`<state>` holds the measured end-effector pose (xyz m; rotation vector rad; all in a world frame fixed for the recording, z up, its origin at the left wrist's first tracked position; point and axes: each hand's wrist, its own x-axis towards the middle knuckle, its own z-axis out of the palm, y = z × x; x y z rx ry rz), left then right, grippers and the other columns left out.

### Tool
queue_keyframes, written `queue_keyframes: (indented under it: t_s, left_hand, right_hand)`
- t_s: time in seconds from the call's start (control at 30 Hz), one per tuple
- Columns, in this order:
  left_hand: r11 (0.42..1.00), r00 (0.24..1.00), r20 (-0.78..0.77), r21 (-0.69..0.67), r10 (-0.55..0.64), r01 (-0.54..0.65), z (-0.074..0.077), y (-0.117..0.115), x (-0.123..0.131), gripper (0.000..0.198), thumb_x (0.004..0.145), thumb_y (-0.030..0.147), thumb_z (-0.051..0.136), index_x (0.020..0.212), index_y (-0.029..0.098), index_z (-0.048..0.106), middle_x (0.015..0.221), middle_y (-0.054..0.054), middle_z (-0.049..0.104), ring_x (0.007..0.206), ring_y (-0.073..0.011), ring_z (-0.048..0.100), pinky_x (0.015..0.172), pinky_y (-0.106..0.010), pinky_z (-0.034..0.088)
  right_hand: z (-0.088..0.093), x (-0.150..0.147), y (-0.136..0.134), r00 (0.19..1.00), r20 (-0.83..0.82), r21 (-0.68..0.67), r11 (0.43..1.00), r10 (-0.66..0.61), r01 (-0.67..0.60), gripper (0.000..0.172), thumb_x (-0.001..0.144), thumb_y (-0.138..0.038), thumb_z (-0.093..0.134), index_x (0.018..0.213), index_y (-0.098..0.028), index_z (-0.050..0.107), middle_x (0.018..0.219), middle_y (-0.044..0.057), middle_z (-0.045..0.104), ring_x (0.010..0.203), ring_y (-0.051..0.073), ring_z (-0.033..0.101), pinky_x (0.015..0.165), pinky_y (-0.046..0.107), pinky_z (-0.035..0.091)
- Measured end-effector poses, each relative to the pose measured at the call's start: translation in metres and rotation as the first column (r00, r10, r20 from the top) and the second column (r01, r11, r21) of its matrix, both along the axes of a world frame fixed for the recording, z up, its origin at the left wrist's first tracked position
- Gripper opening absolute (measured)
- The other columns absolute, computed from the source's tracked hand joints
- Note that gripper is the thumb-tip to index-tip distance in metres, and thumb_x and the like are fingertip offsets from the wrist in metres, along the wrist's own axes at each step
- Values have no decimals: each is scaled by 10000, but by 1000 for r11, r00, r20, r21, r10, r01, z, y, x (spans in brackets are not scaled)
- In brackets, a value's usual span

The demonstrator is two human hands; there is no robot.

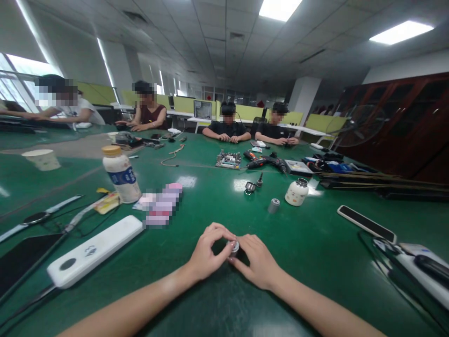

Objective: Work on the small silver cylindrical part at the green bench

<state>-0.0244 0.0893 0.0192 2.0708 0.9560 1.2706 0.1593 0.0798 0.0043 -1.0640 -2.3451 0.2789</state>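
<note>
My left hand (206, 255) and my right hand (257, 262) meet low in the middle of the green table (301, 243). Both pinch a small dark round part with a silvery top (233, 246) between their fingertips. The fingers of each hand curl around it, so most of the part is hidden. A small grey cylinder (273, 205) and a white jar with a metal top (296, 192) stand a little beyond my hands.
A long white device (94, 250), a white bottle (121, 174) and cables lie at the left. A phone (366, 223) lies at the right. A circuit board (228, 160) and power drill (266, 162) sit further back. Several people sit along the table's far side.
</note>
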Motion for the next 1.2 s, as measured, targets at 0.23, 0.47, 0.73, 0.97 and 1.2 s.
queue_keyframes:
  t_s: [0.23,0.47,0.73,0.97,1.2]
  left_hand:
    - [991,989,-63,23,136,-135,-6,-16,-1,150,874,269,571,939,214,694,915,-47,699,874,-189,615,818,-349,488]
    - [989,984,-110,46,143,-139,-4,-15,-2,161,894,303,540,916,222,678,883,-28,695,866,-186,617,804,-322,469]
    - [989,981,-134,80,137,-127,-6,-14,-2,149,894,285,533,954,236,660,884,-16,697,836,-182,625,772,-304,479]
    - [991,977,-198,123,82,-59,-13,-12,-3,376,799,325,663,1158,255,578,1032,-55,678,911,-221,627,800,-330,507]
    - [993,961,-259,-31,100,-112,-18,-9,-5,446,749,436,726,1123,246,574,1052,-58,651,945,-247,587,812,-371,471]
  right_hand:
    - [1,0,-2,999,22,27,999,30,-30,276,890,-338,575,1104,-163,582,1006,80,656,916,215,578,805,360,442]
    - [0,0,-2,999,22,74,996,41,-42,217,915,-309,526,1072,-171,585,956,70,649,878,215,570,790,354,446]
    - [-4,0,1,998,-2,128,990,66,-65,195,929,-312,490,1055,-186,569,944,64,648,852,207,581,771,344,452]
    - [-6,2,3,992,-81,83,993,92,-85,193,932,-304,439,1016,-190,571,1008,76,661,884,209,592,777,345,457]
    - [-4,9,4,959,-262,-112,990,-110,83,201,961,-308,429,1031,-210,589,972,51,671,909,184,621,819,319,475]
